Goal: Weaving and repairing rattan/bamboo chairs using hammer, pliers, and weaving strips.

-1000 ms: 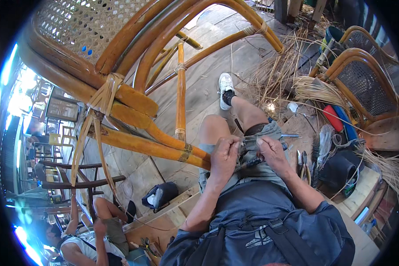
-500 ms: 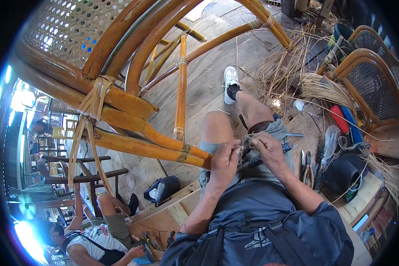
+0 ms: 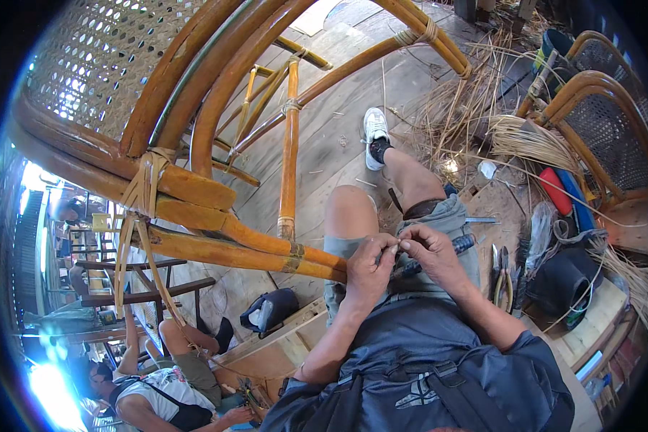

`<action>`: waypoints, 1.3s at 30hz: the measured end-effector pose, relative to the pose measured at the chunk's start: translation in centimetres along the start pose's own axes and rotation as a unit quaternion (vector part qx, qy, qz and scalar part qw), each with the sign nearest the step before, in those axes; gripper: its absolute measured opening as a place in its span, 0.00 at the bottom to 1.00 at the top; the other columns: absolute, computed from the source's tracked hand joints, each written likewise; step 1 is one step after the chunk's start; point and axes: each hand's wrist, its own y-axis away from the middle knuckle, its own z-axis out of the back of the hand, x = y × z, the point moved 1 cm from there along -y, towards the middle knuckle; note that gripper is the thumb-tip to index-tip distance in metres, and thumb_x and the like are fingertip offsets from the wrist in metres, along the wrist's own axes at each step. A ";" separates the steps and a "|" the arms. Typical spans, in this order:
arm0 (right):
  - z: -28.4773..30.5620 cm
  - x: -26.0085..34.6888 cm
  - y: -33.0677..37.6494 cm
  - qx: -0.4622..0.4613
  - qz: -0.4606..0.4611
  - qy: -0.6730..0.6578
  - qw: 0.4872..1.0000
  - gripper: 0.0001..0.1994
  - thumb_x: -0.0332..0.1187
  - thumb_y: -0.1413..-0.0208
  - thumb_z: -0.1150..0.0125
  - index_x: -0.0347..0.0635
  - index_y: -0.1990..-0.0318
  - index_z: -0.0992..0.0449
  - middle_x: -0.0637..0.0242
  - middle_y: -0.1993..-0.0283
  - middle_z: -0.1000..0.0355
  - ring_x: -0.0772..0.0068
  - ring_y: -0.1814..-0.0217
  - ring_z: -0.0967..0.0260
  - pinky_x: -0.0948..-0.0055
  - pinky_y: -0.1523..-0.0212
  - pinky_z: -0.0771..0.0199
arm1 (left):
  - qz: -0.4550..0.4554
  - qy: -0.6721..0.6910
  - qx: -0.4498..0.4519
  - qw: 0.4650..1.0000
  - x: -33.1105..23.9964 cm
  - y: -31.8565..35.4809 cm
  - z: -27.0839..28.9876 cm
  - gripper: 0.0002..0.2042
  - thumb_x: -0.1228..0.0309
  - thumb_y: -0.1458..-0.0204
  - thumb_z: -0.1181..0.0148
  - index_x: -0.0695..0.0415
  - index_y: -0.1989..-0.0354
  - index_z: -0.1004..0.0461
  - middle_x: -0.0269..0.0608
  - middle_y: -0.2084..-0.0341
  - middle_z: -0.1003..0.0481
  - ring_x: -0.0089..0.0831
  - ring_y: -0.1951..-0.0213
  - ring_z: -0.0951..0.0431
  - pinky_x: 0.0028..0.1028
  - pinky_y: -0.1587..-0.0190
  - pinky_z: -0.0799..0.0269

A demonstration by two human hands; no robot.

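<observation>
My left hand and my right hand meet above my lap, fingertips pinched close together. Between them is a small pale piece, too small to make out. Behind the hands, a dark-handled tool lies across my thighs, mostly covered by them. To the left stands a brown rattan chair frame, tipped over; one of its poles ends beside my left hand. Pale flat strips bind the frame's joint, with loose ends hanging down. Woven cane fills its panel.
Pliers lie at my right, near a black cap and a red-handled tool. Bundled rattan strips and loose scraps cover the floor beyond. Other cane chairs stand far right. A co-worker sits at lower left.
My fingers have shifted slightly at the small piece, the two hands staying close together. The chair frame appears slightly lower and further left. The co-worker's hand has moved right.
</observation>
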 end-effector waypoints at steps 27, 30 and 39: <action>-0.2 -0.8 -0.2 0.005 -0.041 -0.050 0.998 0.08 0.33 0.43 0.47 0.38 0.68 0.29 0.75 0.76 0.35 0.86 0.74 0.40 0.84 0.73 0.38 | 0.051 0.019 0.036 0.998 -1.1 0.1 0.4 0.09 0.78 0.50 0.44 0.62 0.59 0.28 0.40 0.66 0.25 0.32 0.64 0.24 0.27 0.62 0.29; -0.5 -0.7 0.0 0.014 -0.028 -0.015 0.999 0.09 0.35 0.41 0.49 0.39 0.67 0.30 0.74 0.76 0.35 0.86 0.75 0.40 0.84 0.74 0.38 | 0.179 0.125 0.035 0.975 0.1 0.6 0.4 0.08 0.76 0.48 0.45 0.62 0.60 0.28 0.38 0.68 0.25 0.26 0.66 0.24 0.26 0.65 0.29; 1.1 -0.4 -1.4 -0.123 0.034 -0.169 0.977 0.08 0.34 0.39 0.52 0.39 0.64 0.33 0.74 0.78 0.38 0.84 0.78 0.40 0.83 0.78 0.39 | 0.293 0.544 -0.048 0.785 1.2 -0.6 0.1 0.06 0.74 0.45 0.46 0.62 0.62 0.28 0.40 0.63 0.26 0.28 0.62 0.25 0.26 0.59 0.31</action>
